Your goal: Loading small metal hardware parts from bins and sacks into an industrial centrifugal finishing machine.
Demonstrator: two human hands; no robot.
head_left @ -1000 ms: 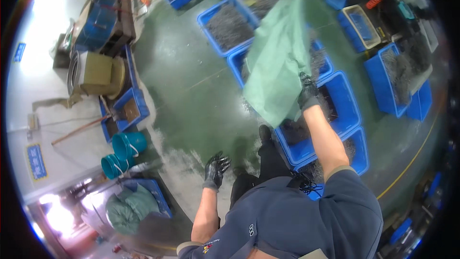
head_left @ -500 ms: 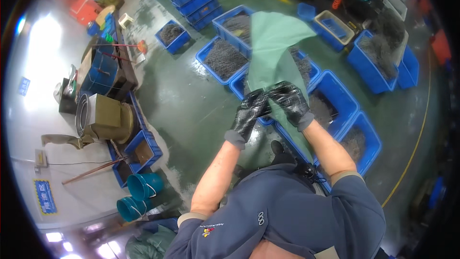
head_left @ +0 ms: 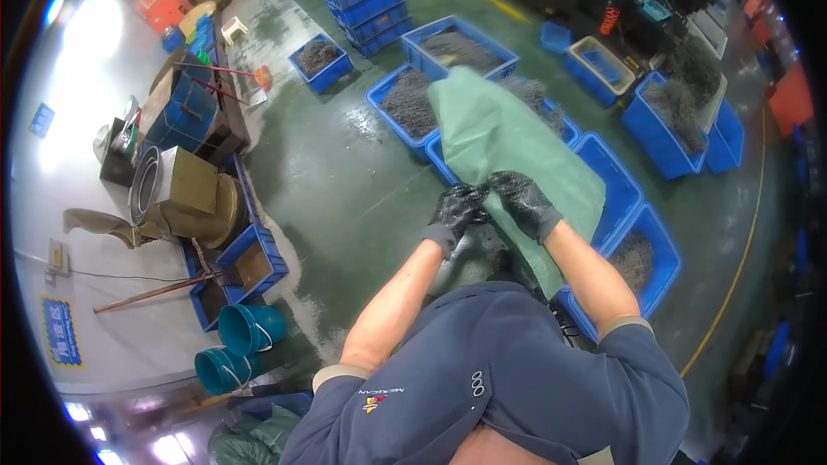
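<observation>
A pale green woven sack hangs spread out in front of me, gathered to a bunch where my hands meet. Black coated gloves with grey cuffs cover both hands. My left hand is closed on the bunched edge of the sack. Right beside it, my right hand grips the same edge with curled fingers. The sack's wide end fans out over several blue crates, and a narrow flap drops below my right wrist. Grey curly shavings fill the crate just left of the sack. A blue crate shows past its right side.
Another crate of shavings stands near my right elbow. Stacked blue crates rise at the back. Two teal buckets, a long-handled tool and a tan drum-shaped machine line the left wall. The green floor looks wet.
The sack's raised wide end has come down and spread to the right over the crates. My hands stay together on its edge, a little lower in the picture.
</observation>
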